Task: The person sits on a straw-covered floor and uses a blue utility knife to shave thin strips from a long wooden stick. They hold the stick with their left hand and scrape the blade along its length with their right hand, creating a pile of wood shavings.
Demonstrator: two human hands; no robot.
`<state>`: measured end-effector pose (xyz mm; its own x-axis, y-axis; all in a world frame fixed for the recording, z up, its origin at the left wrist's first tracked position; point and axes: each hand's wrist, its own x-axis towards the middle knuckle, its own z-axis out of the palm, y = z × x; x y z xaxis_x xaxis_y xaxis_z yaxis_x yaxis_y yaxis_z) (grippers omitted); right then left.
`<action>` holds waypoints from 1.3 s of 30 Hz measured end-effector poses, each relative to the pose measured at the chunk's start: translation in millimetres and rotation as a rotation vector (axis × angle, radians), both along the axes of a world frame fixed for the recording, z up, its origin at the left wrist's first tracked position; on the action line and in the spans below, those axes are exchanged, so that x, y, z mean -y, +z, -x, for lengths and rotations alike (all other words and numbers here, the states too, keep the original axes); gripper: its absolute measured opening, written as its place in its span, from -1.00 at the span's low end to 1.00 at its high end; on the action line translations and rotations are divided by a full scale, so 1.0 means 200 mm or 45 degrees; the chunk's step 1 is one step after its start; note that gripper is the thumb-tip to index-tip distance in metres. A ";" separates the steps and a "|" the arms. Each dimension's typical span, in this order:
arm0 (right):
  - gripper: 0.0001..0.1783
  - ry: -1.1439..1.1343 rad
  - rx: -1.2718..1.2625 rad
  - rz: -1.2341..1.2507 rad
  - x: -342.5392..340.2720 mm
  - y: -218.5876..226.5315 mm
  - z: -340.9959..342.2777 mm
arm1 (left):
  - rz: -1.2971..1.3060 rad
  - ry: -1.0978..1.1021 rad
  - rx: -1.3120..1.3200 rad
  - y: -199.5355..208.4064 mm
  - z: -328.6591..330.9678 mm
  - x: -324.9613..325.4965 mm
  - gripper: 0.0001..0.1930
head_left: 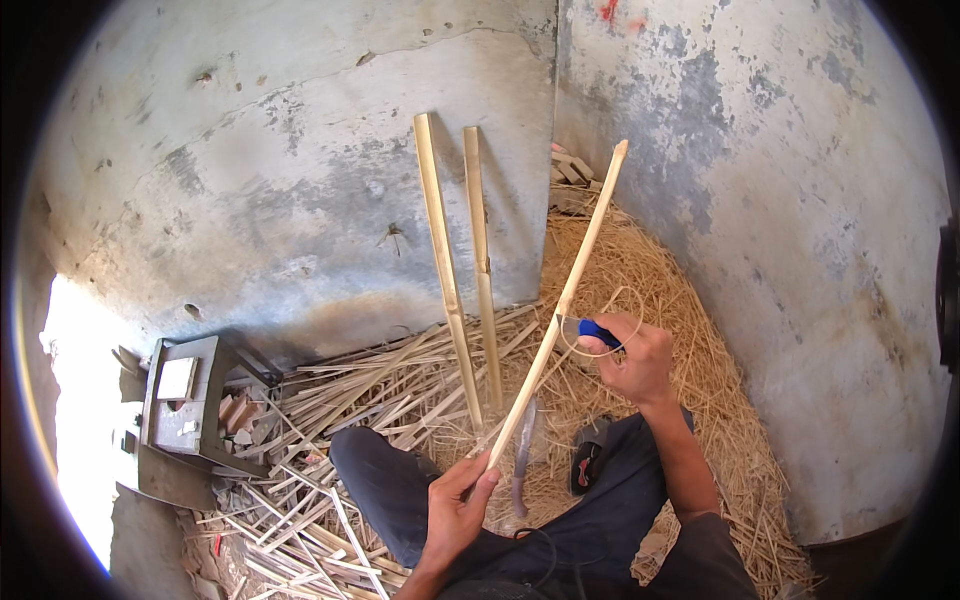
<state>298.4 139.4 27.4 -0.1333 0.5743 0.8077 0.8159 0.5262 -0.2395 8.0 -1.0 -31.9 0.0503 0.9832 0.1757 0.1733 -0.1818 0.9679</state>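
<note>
My left hand (458, 507) is closed around the lower end of a long, pale bamboo strip (588, 243), which slants up and away to the right. In my right hand (638, 362) is a knife with a blue handle (598, 334). Its blade meets the strip's right side, about midway along. A thin curled shaving (634, 296) loops around the knife and my right fingers. Below the strip, between my legs, a curved dark tool (523, 455) lies on the floor; I cannot make out its kind.
Two split bamboo lengths (440, 235) lean against the worn wall (300, 130) ahead. Many cut strips (380, 390) lie loose at the left, and a heap of shavings (690, 400) fills the right corner. A dark wooden stand (190, 450) stands by the bright opening.
</note>
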 end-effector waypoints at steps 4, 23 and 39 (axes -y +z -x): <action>-0.64 -0.005 0.035 0.027 0.00 -0.03 0.05 | 0.261 -0.045 0.215 -0.01 0.06 0.03 -0.66; -0.64 0.018 0.042 -0.010 0.00 0.02 0.19 | 0.212 -0.058 0.266 -0.07 0.16 0.06 -0.57; -0.53 -0.414 -0.477 0.471 -0.10 0.22 -0.24 | 0.509 0.002 0.368 -0.10 0.32 0.19 -0.61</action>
